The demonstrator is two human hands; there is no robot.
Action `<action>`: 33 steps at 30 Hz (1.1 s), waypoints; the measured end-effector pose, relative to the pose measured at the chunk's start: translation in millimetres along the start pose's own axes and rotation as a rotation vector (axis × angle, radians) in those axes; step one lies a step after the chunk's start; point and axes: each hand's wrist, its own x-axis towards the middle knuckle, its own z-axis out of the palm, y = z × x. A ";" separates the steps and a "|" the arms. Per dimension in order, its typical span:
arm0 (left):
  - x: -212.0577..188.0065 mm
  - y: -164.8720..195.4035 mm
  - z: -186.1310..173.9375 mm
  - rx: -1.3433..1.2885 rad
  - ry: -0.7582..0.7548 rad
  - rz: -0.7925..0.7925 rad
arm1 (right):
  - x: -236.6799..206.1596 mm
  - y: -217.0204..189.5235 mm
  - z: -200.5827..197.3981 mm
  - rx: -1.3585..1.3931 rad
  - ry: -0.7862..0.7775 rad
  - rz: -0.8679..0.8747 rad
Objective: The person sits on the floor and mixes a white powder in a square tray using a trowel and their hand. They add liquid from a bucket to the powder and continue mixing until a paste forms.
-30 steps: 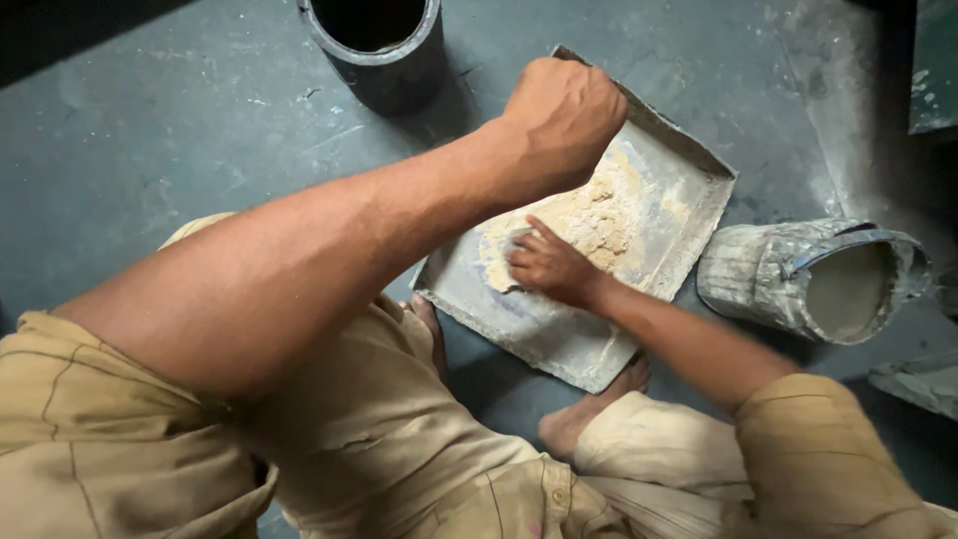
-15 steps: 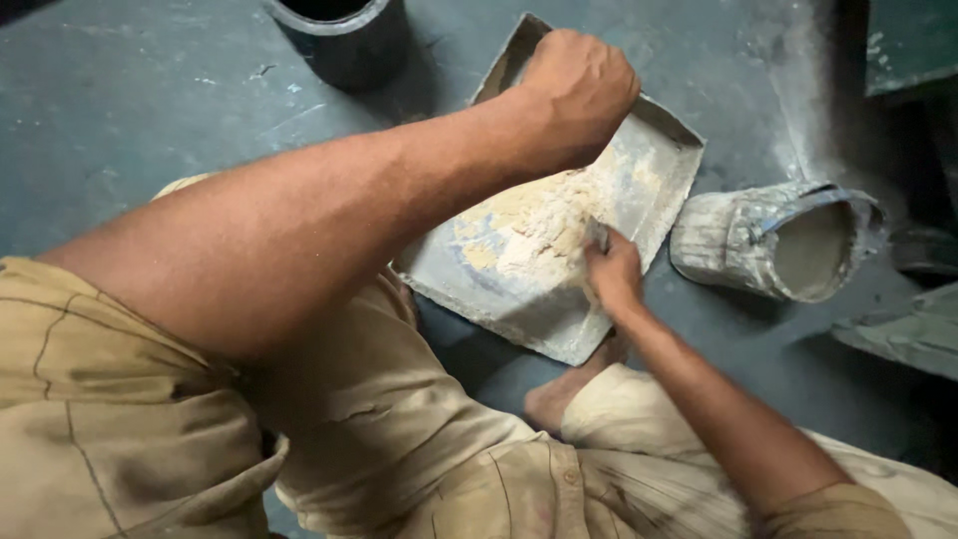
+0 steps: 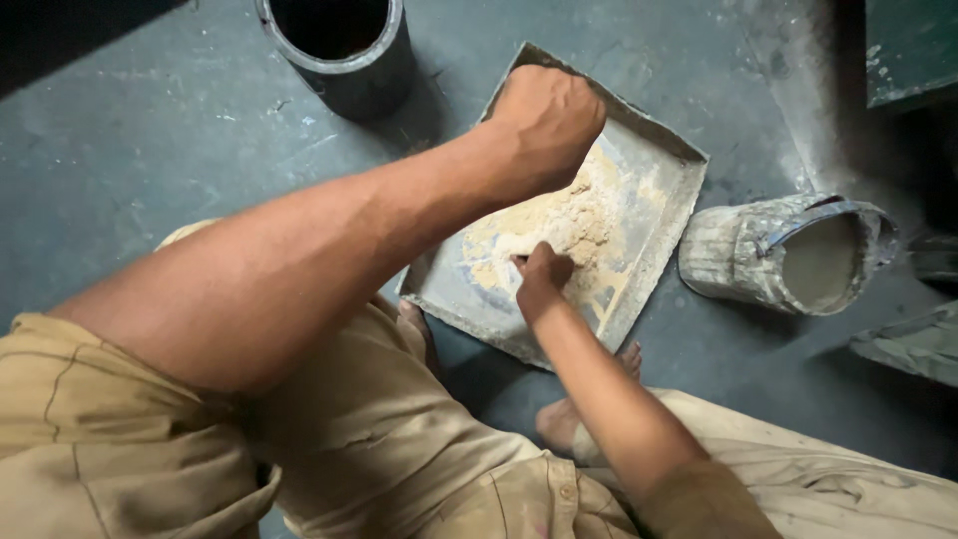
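A: Where does the paste sit?

B: The pale tan putty (image 3: 574,225) lies heaped in the middle of the shallow square metal tray (image 3: 667,215), which rests flat on the grey floor (image 3: 170,120) just ahead of the person's bare feet.

A: And the hands?

B: The left hand (image 3: 544,120) is closed in a fist over the tray's far side, above the heap; whether it grips anything I cannot tell. The right hand (image 3: 542,277) is curled tight, knuckles down, pressing into the near edge of the putty, perhaps around a small tool, though that is hidden.

A: How would you work it well?

B: I would keep the strokes short, drag the thin smears from the bare blue-grey patch back into the heap, and press evenly so nothing slides over the low rim.

A: Anything close by?

B: A paint-crusted bucket (image 3: 788,255) lies on its side right of the tray, and a dark round can (image 3: 344,45) stands beyond it.
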 end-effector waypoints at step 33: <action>-11.0 -4.9 -3.6 -0.035 -0.058 -0.071 | 77.5 -129.7 -70.1 -1.266 -0.512 -1.234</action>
